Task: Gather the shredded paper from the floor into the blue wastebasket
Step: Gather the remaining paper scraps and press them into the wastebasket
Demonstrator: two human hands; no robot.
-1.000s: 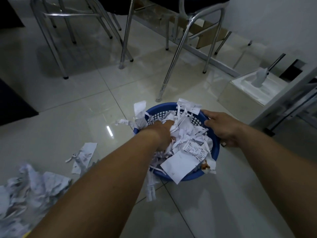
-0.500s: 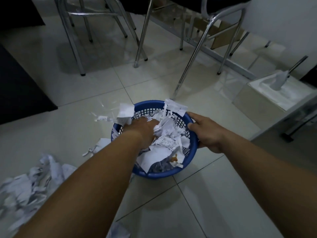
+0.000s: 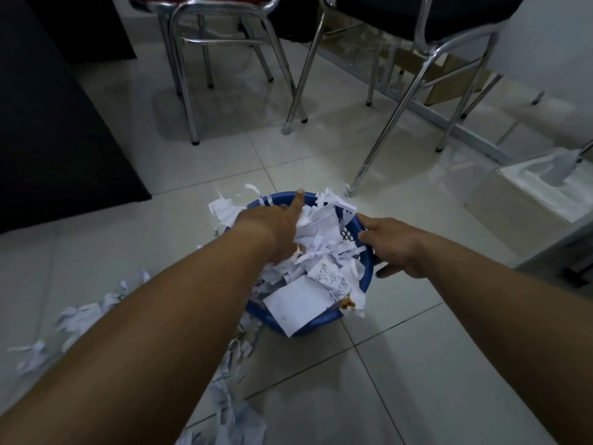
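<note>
Head view: a dim room with a floor (image 3: 417, 364) of pale glossy tiles and a white wall (image 3: 545, 43) at far right. A dark area, perhaps a mat (image 3: 64, 139), covers the far left. Chrome-legged chairs (image 3: 417, 14) stand beyond, with a brown carton (image 3: 449, 81) behind their legs and a white box (image 3: 529, 194) at right.

The basket (image 3: 362, 239) sits on the floor at centre, heaped with paper (image 3: 317, 239) that spills over its rim. More shreds lie on the floor left of it and near the bottom edge.

The left hand (image 3: 276, 229) rests on the heap, index finger straight. Its other fingers are buried, so I cannot tell that grip. The right hand (image 3: 394, 248) has its grip closed on the basket's right rim.

A printed slip (image 3: 330, 277) lies on top, its print too small to read.
</note>
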